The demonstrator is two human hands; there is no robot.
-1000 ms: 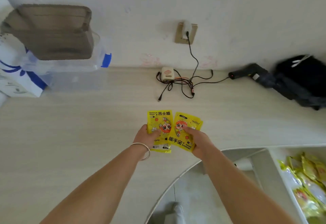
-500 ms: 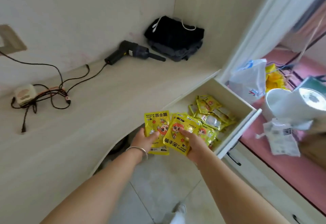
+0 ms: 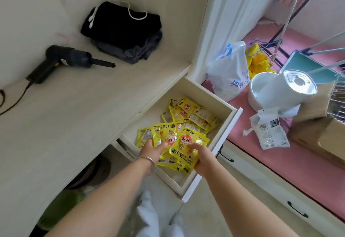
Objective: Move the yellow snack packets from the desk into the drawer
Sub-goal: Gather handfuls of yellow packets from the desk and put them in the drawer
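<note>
My left hand (image 3: 152, 148) grips a yellow packet (image 3: 166, 137) with a cartoon face, thumb on top. My right hand (image 3: 202, 157) grips a second yellow packet (image 3: 185, 148), which overlaps the first on its right. Both packets are over the near part of the open white drawer (image 3: 228, 124), just above the pile. Several more yellow packets (image 3: 186, 113) lie heaped inside the drawer. The pale desk (image 3: 74, 109) stretches to the left of the drawer.
On the desk lie a black handheld tool (image 3: 69, 60) with its cord and a pile of dark clothes (image 3: 123, 31) in the corner. Right of the drawer, a pink surface holds a white plastic bag (image 3: 229, 72), a white kettle (image 3: 285, 91) and a torn wrapper (image 3: 268, 131).
The view swung right from the desk to the drawer. Both hands carried the two packets off the desk and moved them out over the drawer's contents.
</note>
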